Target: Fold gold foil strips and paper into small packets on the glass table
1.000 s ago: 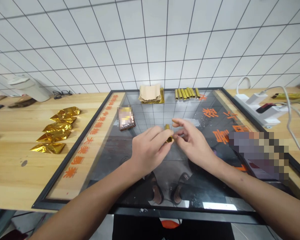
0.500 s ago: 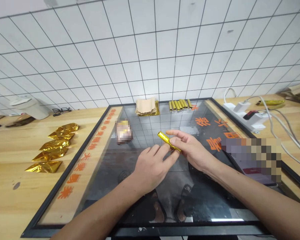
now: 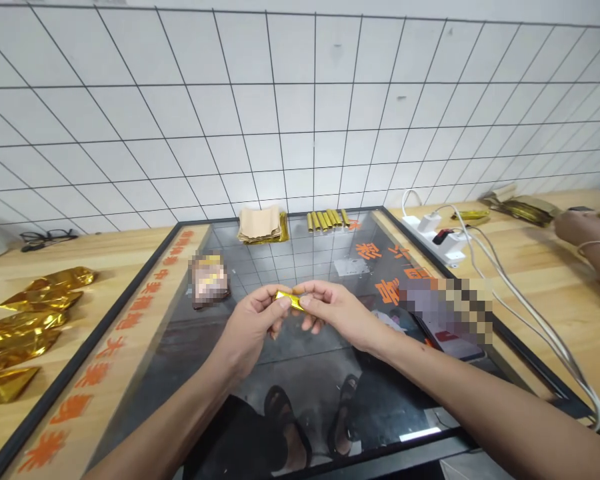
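A small gold foil paper roll (image 3: 290, 301) is pinched between both hands above the dark glass panel (image 3: 275, 350). My left hand (image 3: 257, 313) grips its left end with thumb and fingers, and my right hand (image 3: 333, 310) holds the right end the same way. The fingers cover much of the roll. Beyond the hands, a row of several similar gold rolls (image 3: 327, 219) lies at the panel's far edge. Left of that row sits a stack of tan paper sheets with gold backs (image 3: 261, 225).
Folded gold foil pieces (image 3: 23, 333) lie on the wooden table at left, near eyeglasses (image 3: 49, 239). A blurred-out bundle (image 3: 209, 281) and a phone (image 3: 450, 327) rest on the panel. A white power strip (image 3: 437, 241) with cables stands at right. Another person's hand (image 3: 580, 227) is at far right.
The roll has turned from slanted toward nearly level, and my left hand has moved from its near end to its left end. The view has swung right, bringing another person's hand in.
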Action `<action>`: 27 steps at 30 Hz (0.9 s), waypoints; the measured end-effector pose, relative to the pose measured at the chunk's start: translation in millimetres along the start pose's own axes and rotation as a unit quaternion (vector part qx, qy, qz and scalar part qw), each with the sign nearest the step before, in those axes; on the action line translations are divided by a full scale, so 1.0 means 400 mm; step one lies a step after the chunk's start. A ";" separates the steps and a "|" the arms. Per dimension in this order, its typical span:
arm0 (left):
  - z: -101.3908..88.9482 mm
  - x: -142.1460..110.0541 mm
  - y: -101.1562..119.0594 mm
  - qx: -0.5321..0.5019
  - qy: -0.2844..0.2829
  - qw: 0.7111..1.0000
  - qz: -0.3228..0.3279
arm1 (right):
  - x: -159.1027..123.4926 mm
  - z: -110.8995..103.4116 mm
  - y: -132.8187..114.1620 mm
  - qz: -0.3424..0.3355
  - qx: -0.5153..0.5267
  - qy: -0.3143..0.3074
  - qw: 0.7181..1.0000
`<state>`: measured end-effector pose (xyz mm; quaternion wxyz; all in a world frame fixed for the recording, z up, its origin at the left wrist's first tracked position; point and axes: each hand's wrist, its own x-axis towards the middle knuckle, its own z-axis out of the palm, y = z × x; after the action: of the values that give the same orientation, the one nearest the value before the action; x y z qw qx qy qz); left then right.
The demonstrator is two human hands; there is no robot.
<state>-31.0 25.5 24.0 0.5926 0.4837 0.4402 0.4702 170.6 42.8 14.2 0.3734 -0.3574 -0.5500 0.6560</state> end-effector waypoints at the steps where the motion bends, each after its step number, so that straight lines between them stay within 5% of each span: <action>1: 0.001 0.001 0.000 -0.008 -0.001 1.000 -0.003 | 0.000 0.001 0.003 0.002 -0.013 -0.004 1.000; 7: -0.003 0.010 -0.025 0.001 0.040 0.999 -0.007 | -0.009 -0.003 0.007 -0.079 -0.198 0.026 0.977; 13: -0.004 0.018 -0.045 0.035 0.026 0.999 -0.009 | -0.031 0.001 -0.024 -0.130 -0.469 0.055 0.872; 17: 0.001 0.015 -0.045 0.045 0.015 0.999 -0.002 | -0.032 0.008 -0.032 -0.120 -0.531 0.051 0.837; 21: 0.006 0.014 -0.043 0.015 0.046 0.999 -0.008 | -0.021 0.002 -0.044 -0.091 -0.539 0.044 0.836; 27: 0.014 0.012 -0.040 -0.005 0.065 0.997 -0.032 | 0.109 -0.063 -0.100 -0.041 -0.582 0.149 0.799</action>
<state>-22.7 28.0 8.6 0.5801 0.4351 0.4903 0.4836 176.2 97.3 47.6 0.1992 -0.5781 -0.7796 0.1355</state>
